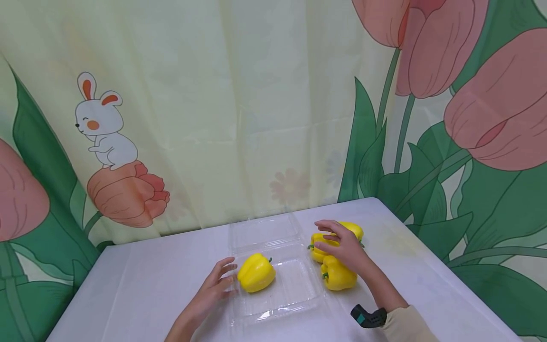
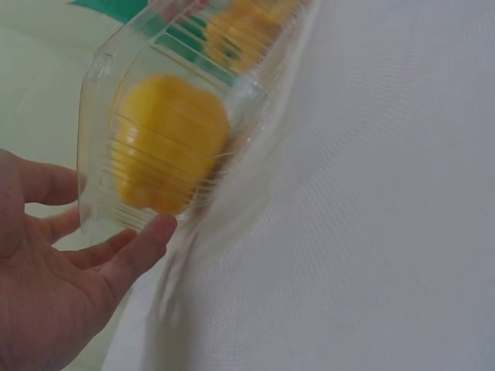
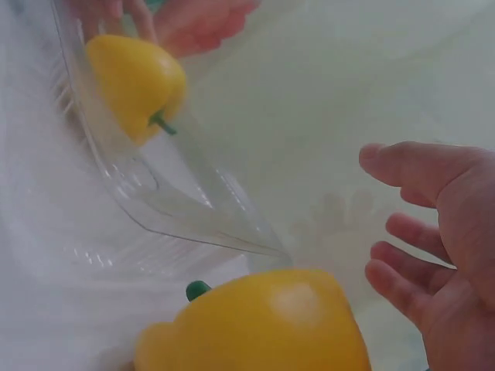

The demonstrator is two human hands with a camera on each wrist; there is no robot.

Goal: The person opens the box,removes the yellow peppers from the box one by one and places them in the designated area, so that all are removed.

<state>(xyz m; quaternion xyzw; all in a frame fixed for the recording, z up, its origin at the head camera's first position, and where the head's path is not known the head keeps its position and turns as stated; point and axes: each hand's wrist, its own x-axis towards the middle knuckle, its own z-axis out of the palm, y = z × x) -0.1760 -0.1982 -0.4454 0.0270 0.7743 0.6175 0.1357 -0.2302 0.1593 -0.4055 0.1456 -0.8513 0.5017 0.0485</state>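
Observation:
One yellow bell pepper (image 1: 256, 272) lies on its side at the left of a clear plastic clamshell box (image 1: 295, 285), its green stem toward the right. My left hand (image 1: 209, 290) is at the box's left wall with relaxed, spread fingers; in the left wrist view its fingertips (image 2: 158, 230) come right up to the clear wall. Above the other yellow peppers, right of the box, my right hand (image 1: 344, 244) holds nothing, its fingers apart. The nearest of these peppers (image 1: 339, 274) lies below it, while the hand partly hides another pepper (image 1: 318, 247) and a farther one (image 1: 353, 230).
The box's clear lid (image 1: 265, 232) is folded back toward the curtain (image 1: 205, 118) behind the table. A white cloth covers the table (image 1: 158, 275). A black band device (image 1: 368, 317) is on the right wrist, by a beige sleeve (image 1: 408, 325).

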